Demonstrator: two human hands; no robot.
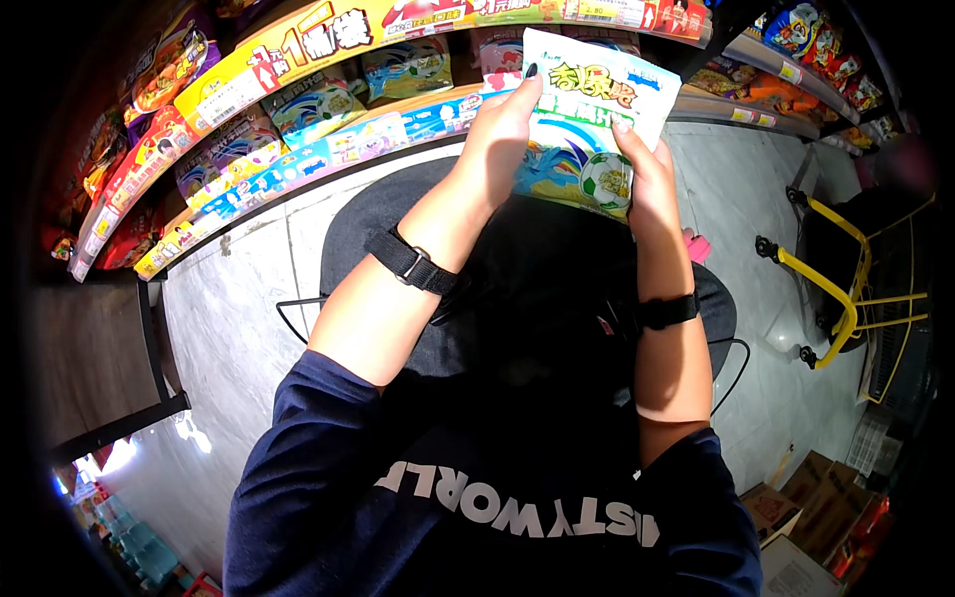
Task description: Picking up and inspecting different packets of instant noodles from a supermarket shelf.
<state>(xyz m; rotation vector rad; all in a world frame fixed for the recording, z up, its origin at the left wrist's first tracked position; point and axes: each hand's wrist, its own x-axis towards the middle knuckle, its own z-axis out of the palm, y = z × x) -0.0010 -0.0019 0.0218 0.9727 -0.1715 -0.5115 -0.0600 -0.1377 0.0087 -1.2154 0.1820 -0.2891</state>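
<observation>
Both hands hold one snack packet [556, 168], white at the top and blue and green below, printed with a cartoon pony and a football. My left hand [503, 130] grips its left edge, thumb on the front and fingers hidden behind. On the right edge, my right hand [650, 168] presses its thumb against the front. The packet is held up before the store shelf, slightly tilted. Similar packets [409, 66] lie on the shelf behind it, to the left. A black strap is around each forearm.
A curved-looking shelf edge [313, 168] with price strips runs across the top. More snack bags [806, 33] fill shelves at the upper right. A yellow metal frame on casters [828, 287] stands on the tiled floor at right. Cardboard boxes [828, 492] are stacked lower right.
</observation>
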